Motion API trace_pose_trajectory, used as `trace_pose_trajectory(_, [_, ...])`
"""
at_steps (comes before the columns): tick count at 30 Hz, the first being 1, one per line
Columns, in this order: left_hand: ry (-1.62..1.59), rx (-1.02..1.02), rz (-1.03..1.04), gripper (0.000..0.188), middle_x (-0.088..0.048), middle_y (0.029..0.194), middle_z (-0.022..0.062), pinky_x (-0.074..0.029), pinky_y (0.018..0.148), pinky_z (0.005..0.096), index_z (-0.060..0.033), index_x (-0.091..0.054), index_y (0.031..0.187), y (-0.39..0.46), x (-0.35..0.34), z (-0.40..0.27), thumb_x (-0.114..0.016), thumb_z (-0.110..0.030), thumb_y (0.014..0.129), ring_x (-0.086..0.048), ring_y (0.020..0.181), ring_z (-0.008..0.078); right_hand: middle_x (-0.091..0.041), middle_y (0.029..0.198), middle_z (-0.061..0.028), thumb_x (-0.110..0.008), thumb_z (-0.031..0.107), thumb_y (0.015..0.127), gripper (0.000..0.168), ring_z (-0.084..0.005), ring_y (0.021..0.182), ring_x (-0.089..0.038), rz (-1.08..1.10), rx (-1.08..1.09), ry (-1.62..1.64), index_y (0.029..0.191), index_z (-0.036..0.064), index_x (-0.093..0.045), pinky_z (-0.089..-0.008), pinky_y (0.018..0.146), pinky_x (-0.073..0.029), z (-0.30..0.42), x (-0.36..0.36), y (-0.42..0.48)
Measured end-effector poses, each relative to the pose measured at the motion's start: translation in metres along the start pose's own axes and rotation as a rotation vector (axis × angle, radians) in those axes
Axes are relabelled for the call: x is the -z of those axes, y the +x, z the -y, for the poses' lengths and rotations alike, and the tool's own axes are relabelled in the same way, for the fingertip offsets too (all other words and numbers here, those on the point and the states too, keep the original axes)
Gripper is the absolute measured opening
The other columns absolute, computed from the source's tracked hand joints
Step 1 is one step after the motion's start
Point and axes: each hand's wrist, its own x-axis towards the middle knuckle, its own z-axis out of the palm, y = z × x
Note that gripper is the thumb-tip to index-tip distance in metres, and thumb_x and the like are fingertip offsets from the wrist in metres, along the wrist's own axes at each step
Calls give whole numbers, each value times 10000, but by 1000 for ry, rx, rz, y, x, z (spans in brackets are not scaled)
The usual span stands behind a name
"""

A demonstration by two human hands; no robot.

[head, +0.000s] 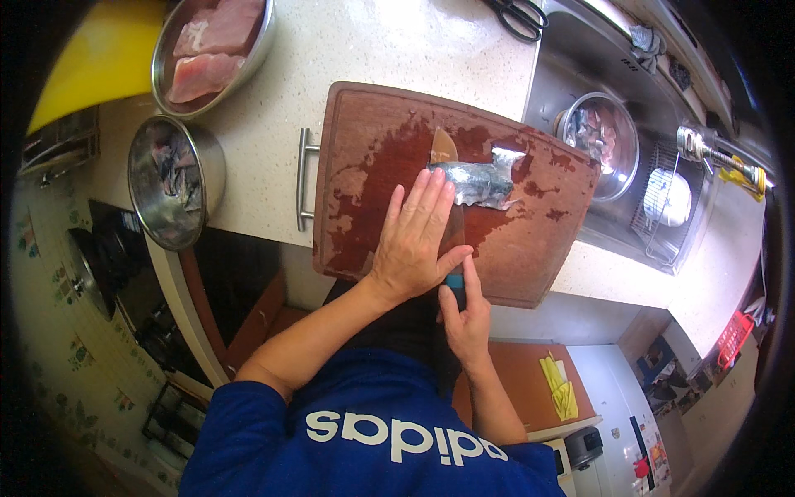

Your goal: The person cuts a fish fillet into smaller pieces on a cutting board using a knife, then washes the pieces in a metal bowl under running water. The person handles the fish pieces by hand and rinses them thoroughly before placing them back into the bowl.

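A wet piece of silvery-skinned fish (483, 185) lies on a wooden cutting board (366, 124). My right hand (467, 323) grips the handle of a kitchen knife (455, 282), which has a teal band. The blade points away from me and runs beneath the fish's left end; its tip shows beyond the far side. My left hand (413, 239) is laid flat, fingers straight, with the fingertips on that end of the fish. Its thumb reaches over the blade near the handle, and the palm hides part of the knife.
Left of the board stand a metal bowl of large pale meat pieces (211, 74) and a metal bowl of fish scraps (168, 180). Black-handled scissors (520, 18) lie beside the sink (559, 68). Inside it are a bowl of cut fish (599, 133) and a wire rack (652, 205).
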Motion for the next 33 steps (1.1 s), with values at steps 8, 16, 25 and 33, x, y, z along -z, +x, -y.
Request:
trace_pose_trajectory(8, [-3,-4,3,868,-328,1610,276,-154,1221,595,39,-348,1552,2,1,1,-559,-579,981,-272,1527,409,-609,1362,-290,-636,98,978,623,-365,1194,-666,-33,41,-19,1546,12,-392,-376,939,-526,1,-6,9])
trace_pose_trajectory(16, [7,9,7,826,-357,1605,255,-135,1219,609,29,-395,1534,1,11,0,-501,-593,1000,-282,1525,405,-632,1313,-298,-639,86,978,617,-355,1138,-692,-21,40,-29,1547,36,-405,-372,913,-534,0,-11,3])
trace_pose_trajectory(25, [29,-71,-241,494,-527,1465,241,-386,1132,496,12,-549,1412,34,91,-5,-659,-175,968,-503,1355,409,-702,1131,-244,-641,102,977,620,-285,938,-722,98,6,-34,1555,102,-419,-351,827,-542,19,1,-13])
trace_pose_trajectory(33, [229,-71,256,610,-667,1150,156,-439,985,439,-15,-582,1285,108,89,-21,-846,-257,792,-608,1086,327,-677,1212,-265,-668,114,948,647,-381,1057,-702,238,35,-84,1550,151,-435,-394,902,-539,19,25,-38])
